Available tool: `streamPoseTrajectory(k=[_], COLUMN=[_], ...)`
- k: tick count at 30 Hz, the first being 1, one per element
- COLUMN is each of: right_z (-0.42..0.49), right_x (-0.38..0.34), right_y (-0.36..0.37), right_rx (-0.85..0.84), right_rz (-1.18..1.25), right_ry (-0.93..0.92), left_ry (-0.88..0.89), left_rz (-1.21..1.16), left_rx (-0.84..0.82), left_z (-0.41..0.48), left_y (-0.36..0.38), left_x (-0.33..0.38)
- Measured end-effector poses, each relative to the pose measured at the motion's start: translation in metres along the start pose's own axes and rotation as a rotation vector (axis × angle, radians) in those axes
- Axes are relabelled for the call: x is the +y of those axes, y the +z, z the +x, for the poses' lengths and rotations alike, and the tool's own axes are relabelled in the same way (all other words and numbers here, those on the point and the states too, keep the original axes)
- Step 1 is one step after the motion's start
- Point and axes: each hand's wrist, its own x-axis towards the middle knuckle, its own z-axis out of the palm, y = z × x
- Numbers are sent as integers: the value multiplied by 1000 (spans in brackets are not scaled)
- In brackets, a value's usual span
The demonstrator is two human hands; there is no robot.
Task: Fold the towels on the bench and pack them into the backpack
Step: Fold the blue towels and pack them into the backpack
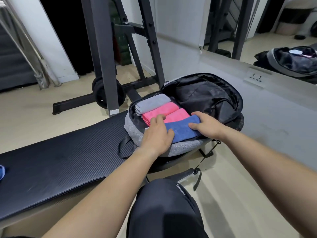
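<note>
- Where the bench (60,160) runs off to the near left edge, a scrap of blue cloth (1,171) is seen on the pad. It is judged to be a further towel not yet packed, though too little is shown to be sure.
- Beyond the bench, at the far left, a weight rack (103,57) is stood on the floor with a plate (101,95) at its foot.
- At the right end of the bench the backpack (180,148) is laid flat with its main compartment opened wide, so that towels can be set in from above.
- Inside it a grey towel (152,103) and two pink towels (161,111) are ranged side by side from far to near and packed close, probably to save room.
- The left hand (157,134) is laid palm down, fingers nearly straight, over the left end of the blue towel (183,129). Nothing is gripped; that end is only pressed down.
- The blue towel is lodged nearest, against the backpack's near wall.
- The right hand (205,126) is curled round the towel's right end, thumb on top, apparently so that it can be tucked into the row.
- At the far right a mirror (274,23) is set against the wall.
</note>
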Motion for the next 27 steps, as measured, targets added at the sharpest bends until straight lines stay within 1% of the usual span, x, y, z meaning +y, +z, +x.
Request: streamPoseTrajectory(k=[5, 10, 12, 16, 20, 22, 24, 26, 27], right_z=[8, 21, 26, 27, 27, 26, 26, 26, 25], right_x=[-6, -17, -24, -35, -26, -18, -12, -7, -4], right_y=[-5, -11, -14, -28, -26, -17, -9, -4, -2], right_rx=[-73, -132, -149, -230, -292, -240, -121, -8, 7], right_rz=[-25, -247, -332, -408, -458, -431, -325, -226, -213], right_ry=[84, 118, 102, 117, 150, 138, 77, 26, 20], left_ry=[-27, 43, 68, 133, 151, 168, 186, 193, 192], left_rz=[87, 174, 165, 162, 251, 337, 403, 425, 429], left_rx=[38, 49, 33, -45, -42, -47, -55, -86, -104], left_z=[1, 0, 1, 7, 9, 7, 5, 4, 3], left_y=[3, 0, -1, -5, -4, -2, -1, -3, -4], left_x=[3, 0, -5, -9, -10, -11, -12, -12, -12])
